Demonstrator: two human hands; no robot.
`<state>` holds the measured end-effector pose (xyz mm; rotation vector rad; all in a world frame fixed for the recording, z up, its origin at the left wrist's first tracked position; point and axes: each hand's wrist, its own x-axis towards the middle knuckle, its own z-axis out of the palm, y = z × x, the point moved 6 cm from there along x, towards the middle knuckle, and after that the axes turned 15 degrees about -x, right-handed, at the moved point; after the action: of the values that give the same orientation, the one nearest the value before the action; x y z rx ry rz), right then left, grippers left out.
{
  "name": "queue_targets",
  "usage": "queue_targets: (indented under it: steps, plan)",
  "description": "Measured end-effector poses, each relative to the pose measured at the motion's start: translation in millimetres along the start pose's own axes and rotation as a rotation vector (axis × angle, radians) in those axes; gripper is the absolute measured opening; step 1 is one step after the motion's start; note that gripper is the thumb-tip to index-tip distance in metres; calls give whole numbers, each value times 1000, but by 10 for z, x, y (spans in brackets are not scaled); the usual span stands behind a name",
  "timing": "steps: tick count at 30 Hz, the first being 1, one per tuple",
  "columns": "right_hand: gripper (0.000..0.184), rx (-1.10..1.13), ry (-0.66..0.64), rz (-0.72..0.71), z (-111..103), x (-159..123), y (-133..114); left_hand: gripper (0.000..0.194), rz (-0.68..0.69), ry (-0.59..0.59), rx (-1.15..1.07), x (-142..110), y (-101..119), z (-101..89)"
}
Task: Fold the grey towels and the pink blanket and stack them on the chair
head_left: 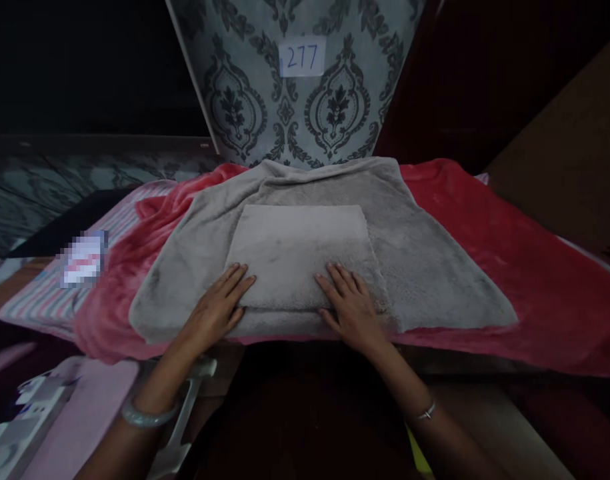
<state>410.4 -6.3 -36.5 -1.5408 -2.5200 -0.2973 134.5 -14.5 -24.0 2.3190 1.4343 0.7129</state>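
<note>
A folded grey plush cloth (299,250) lies as a rectangular pad in the middle of a larger grey plush blanket (429,280), which is spread out flat. On the pad's near left corner rests my left hand (222,303), fingers stretched out and pressing on the fabric. My right hand (349,303) lies flat on the near right part of the pad, its fingers slightly spread. Neither hand grips anything. Whether the pad and the spread blanket are one piece, I cannot tell.
Beneath the grey blanket is a red blanket (449,200), bunched at the left, over a striped cloth (49,300). A paper marked 277 (303,57) is on the patterned wall behind. A dark screen (89,67) stands at the back left, and a pink seat-like piece (79,413) below.
</note>
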Motion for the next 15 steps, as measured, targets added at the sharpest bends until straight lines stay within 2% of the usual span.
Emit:
queue_targets:
  steps: [2,4,8,11,15]
  plan:
    - [62,16,9,-9,-3,-7,4,71,5,38,1,4,-8,-34]
    - [60,40,25,-20,-21,-23,16,74,-27,136,5,-2,-33,-99]
    - [52,99,69,-35,-66,-70,95,80,-217,313,-172,-30,-166,-241]
    - [48,132,114,57,-43,-115,289,75,-368,377,-556,-41,-226,-319]
    - [53,241,234,297,72,-234,671,71,-546,484,-1187,-62,-204,-367]
